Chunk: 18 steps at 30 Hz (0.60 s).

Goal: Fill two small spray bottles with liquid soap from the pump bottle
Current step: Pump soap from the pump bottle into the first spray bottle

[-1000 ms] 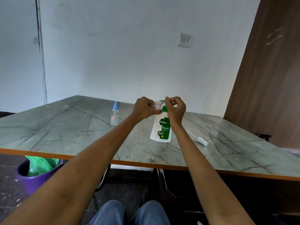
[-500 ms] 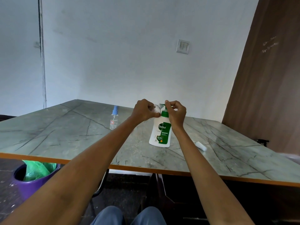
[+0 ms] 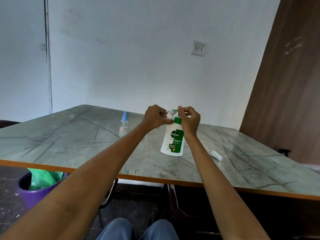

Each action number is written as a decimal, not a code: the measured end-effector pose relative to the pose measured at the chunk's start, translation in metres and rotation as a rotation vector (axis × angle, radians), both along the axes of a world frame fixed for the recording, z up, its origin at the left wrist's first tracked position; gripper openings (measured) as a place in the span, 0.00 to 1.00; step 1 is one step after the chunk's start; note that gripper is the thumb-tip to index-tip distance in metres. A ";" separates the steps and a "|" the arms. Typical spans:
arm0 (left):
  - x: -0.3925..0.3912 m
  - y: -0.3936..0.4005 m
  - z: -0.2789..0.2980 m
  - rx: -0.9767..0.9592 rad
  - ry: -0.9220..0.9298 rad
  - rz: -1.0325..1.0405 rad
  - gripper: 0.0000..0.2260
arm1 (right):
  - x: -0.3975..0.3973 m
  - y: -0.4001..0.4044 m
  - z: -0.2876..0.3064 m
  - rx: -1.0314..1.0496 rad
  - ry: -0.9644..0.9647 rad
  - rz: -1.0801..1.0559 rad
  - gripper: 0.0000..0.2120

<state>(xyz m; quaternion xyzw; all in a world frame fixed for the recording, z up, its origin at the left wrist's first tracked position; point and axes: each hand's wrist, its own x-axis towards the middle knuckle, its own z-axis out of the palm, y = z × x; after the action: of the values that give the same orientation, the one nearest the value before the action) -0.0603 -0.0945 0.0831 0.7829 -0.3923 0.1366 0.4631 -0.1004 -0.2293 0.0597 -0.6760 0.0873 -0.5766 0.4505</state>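
The left hand [image 3: 156, 116] grips a small clear bottle [image 3: 168, 115], fingers curled round it, and holds it tilted so that its open neck points toward the right hand [image 3: 189, 118]. The right hand sits on top of the pump bottle [image 3: 173, 139], fingers and thumb pinched on the green pump head [image 3: 177, 113]. The spout of the pump head points toward the left hand, and the neck of the small clear bottle lies at or just beside its tip; whether the two touch cannot be determined. The pump bottle stands upright on the bench [image 3: 78, 135], directly below the right hand, long axis vertical. The coming press therefore appears to depend on keeping the neck lined up with the spout. A second spray bottle [image 3: 123, 124] with a blue top stands upright on the bench, out beyond the left hand and apart from it. A white spray top [image 3: 214, 154] lies on its side on the bench, on the outer side of the right forearm. The bench has a grey veined surface with an orange edge. A white wall with a switch plate [image 3: 198, 48] stands behind; a purple bin [image 3: 36, 189] sits on the floor below the left forearm.
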 end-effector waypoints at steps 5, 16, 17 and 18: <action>0.001 0.000 0.003 0.013 0.007 0.006 0.16 | -0.001 0.002 0.004 -0.012 0.014 -0.012 0.10; 0.009 -0.002 -0.012 0.008 -0.021 0.001 0.14 | 0.002 0.004 -0.009 -0.010 -0.029 -0.001 0.11; 0.009 -0.002 -0.014 -0.002 -0.018 0.000 0.16 | 0.002 0.004 -0.010 -0.003 -0.032 0.008 0.12; 0.009 -0.003 -0.014 -0.012 -0.014 0.002 0.18 | 0.002 0.003 -0.010 0.005 -0.029 0.018 0.12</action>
<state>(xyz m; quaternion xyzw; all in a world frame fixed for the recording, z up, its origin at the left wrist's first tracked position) -0.0512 -0.0970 0.0687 0.7795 -0.3940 0.1450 0.4649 -0.0987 -0.2260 0.0499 -0.6672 0.0762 -0.5818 0.4588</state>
